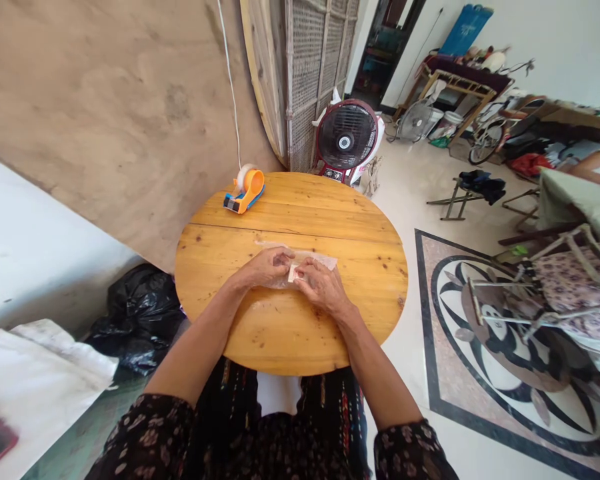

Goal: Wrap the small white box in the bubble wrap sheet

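Note:
A clear plastic bag lies across the middle of the round wooden table, beneath both my hands. My right hand pinches a small white piece with reddish print, perhaps a card or label, between thumb and fingers. Just left of this piece, my left hand has its fingers curled in on the plastic; its fingertips are partly hidden. An orange and blue tape dispenser with a roll of clear tape stands at the table's far left edge.
A dark red fan stands behind the table. Black plastic bags lie on the left, beside the wall. At right are a folding stool, a chair with a floral cover and part of another person's arm.

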{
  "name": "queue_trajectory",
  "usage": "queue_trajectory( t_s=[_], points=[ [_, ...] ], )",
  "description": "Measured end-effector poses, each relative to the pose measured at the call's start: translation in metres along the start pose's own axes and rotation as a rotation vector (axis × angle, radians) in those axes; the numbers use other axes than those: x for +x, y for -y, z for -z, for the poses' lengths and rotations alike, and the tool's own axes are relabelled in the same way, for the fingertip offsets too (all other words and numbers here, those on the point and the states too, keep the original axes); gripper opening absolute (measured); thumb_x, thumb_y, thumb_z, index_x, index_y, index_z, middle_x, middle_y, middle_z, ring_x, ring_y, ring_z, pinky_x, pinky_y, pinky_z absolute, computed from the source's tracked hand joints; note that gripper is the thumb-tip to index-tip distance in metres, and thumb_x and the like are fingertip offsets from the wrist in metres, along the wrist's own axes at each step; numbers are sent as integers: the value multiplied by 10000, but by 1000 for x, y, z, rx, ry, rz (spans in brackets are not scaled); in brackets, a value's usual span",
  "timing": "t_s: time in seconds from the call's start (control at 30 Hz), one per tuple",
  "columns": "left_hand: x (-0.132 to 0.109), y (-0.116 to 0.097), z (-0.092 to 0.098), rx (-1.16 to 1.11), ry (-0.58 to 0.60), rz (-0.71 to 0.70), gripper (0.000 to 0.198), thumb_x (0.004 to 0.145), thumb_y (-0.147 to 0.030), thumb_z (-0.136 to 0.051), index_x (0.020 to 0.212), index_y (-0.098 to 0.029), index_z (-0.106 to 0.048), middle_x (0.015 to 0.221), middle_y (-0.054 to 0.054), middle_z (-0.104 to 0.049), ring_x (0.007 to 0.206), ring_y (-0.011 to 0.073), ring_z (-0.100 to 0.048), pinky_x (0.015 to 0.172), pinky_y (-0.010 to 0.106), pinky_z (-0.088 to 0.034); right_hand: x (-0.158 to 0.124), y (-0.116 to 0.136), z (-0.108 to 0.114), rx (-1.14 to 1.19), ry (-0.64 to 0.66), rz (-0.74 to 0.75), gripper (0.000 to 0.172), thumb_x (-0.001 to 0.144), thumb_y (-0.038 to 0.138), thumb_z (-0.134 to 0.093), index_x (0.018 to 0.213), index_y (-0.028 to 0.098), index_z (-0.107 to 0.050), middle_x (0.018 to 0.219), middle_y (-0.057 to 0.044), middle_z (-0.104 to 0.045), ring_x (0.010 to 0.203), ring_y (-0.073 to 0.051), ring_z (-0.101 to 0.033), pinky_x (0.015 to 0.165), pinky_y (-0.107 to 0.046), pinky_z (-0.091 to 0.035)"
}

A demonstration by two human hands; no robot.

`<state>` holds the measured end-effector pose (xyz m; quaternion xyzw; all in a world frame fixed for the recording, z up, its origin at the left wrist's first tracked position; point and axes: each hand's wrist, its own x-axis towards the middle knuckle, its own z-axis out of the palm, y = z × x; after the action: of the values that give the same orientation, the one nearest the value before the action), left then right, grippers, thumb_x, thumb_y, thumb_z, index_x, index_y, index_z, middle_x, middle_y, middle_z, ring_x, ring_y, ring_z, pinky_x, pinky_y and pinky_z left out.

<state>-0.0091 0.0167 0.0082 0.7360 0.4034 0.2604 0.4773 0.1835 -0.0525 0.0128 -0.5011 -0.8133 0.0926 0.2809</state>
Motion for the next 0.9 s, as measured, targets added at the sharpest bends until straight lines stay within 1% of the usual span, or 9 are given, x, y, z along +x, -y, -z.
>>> queue_trajectory(
  t_s=[0.17,0.23,0.37,0.47,0.53,0.6,0.7,0.77,0.9],
  points=[
    [-1,-16,7,466,2,161,262,751,-352,-540,928,-180,-629,819,23,-660,745,174,-607,655,250,-454,0,-2,0,14,3,-18,233,853,315,-574,1047,227,-670,1123,-69,-662,1017,-212,-613,925,-362,-413],
    [-5,-20,5,564,-39,221,280,735,-376,-580,930,-182,-633,852,47,-668,796,212,-620,697,281,-458,-1,-1,0,25,3,-22,232,855,307,-570,1052,231,-666,1121,-62,-661,1017,-209,-614,923,-356,-410],
    [-25,-24,-5,688,-203,305,510,719,-442,-621,1137,-155,-572,1133,151,-618,1080,306,-568,859,352,-445,-2,-1,-1,48,1,-48,227,857,319,-576,1043,229,-671,1123,-63,-663,1025,-208,-617,904,-343,-417],
    [-41,-24,-11,752,-353,401,602,730,-498,-612,1212,-149,-521,1211,191,-575,1143,332,-544,898,379,-434,-3,-2,-2,41,-4,-58,230,860,344,-576,1037,235,-675,1139,-69,-664,1041,-219,-614,915,-358,-413],
    [-49,-24,-12,657,-396,462,610,719,-509,-627,1188,-132,-527,1152,205,-609,1111,343,-566,884,388,-435,-3,-2,-3,44,-11,-40,226,865,342,-569,1036,237,-673,1128,-68,-667,1036,-215,-612,911,-352,-416],
    [-54,-26,-11,444,-436,507,581,683,-499,-673,1113,-126,-557,1051,193,-654,1048,335,-599,833,372,-449,-4,-3,-3,59,-22,-17,216,875,330,-555,1034,236,-668,1104,-59,-670,1017,-204,-613,882,-326,-430],
    [-58,-29,-9,166,-466,557,463,675,-498,-689,953,-139,-595,823,124,-687,807,261,-660,656,303,-469,-4,-3,-4,65,-35,2,215,880,326,-547,1035,231,-660,1092,-50,-669,1005,-196,-611,852,-303,-438],
    [-59,-30,-11,74,-453,577,391,719,-504,-646,857,-141,-601,688,78,-664,614,194,-634,534,262,-446,-4,-4,-4,61,-35,3,214,881,335,-548,1029,229,-661,1088,-49,-669,1005,-195,-609,861,-305,-433],
    [-57,-31,-20,-91,-457,570,309,735,-437,-648,748,-134,-586,581,32,-607,480,125,-560,436,213,-403,-5,-5,-4,58,-36,-5,214,887,348,-542,1021,238,-667,1079,-49,-671,1001,-191,-608,873,-314,-428]
  ],
)
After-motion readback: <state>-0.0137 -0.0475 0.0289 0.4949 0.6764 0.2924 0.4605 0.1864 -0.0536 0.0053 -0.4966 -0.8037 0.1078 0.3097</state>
